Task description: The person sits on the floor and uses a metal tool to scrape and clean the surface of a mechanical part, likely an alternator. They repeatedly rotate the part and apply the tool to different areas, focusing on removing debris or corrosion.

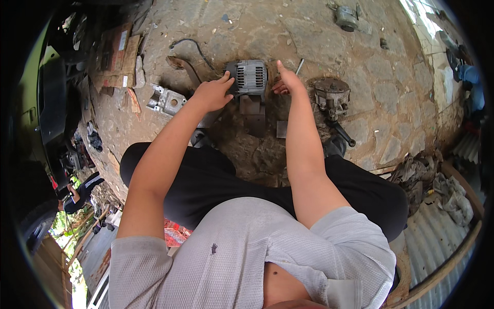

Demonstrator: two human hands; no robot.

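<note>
My left hand (216,92), fingers apart, touches the dark left end of a finned silver alternator (252,73) on the stone ground. Just right of it is my right hand (285,81), thumb extended, other fingers loosely bent, holding nothing visible. A dark metal piece (253,116) sits below the alternator. Beside my right hand lies a slim rod (300,66). A silver housing (166,100) is at left, near a curved dark hose (198,47); a grimy round part (332,95) stands at right.
A green vehicle (38,92) fills the left edge, with cardboard (116,59) nearby and a person (80,193) lower down. A cylindrical part (346,18) lies farther ahead. Someone in blue (468,74) is at far right, above corrugated sheets (432,247).
</note>
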